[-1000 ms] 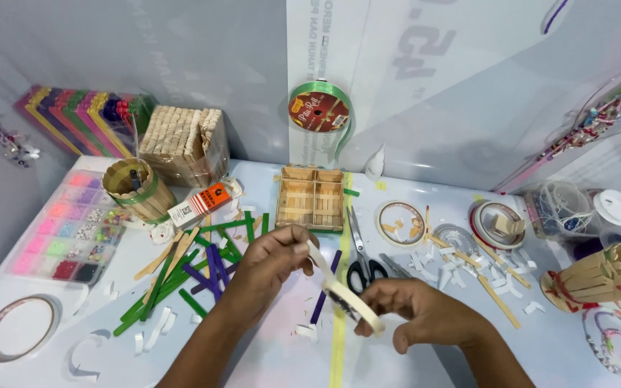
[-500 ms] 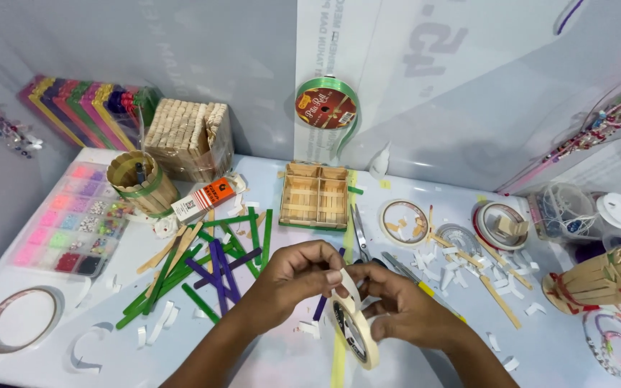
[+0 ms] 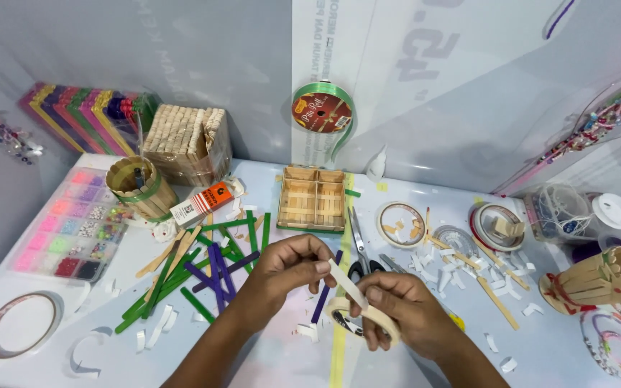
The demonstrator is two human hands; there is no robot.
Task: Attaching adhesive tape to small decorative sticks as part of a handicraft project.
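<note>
Masking tape roll [image 3: 363,321] sits in the person's right hand [image 3: 404,312], fingers curled around its rim, held just above the white desk [image 3: 540,359] in front of the wooden stick tray [image 3: 313,199]. The left hand [image 3: 289,269] pinches the free tape strip [image 3: 346,282] between thumb and fingertips and draws it up and away from the roll, so the strip is stretched taut between both hands, apparently to peel off a length. Scissors [image 3: 359,248] lie just behind the hands, toward the tray. Green and purple craft sticks [image 3: 210,269] are scattered to the left of the tray, near a bead organiser box [image 3: 73,233]. Compared with half a second ago, the hands have drawn apart: they were bunched together over the roll then, and now a short strip spans the gap.
</note>
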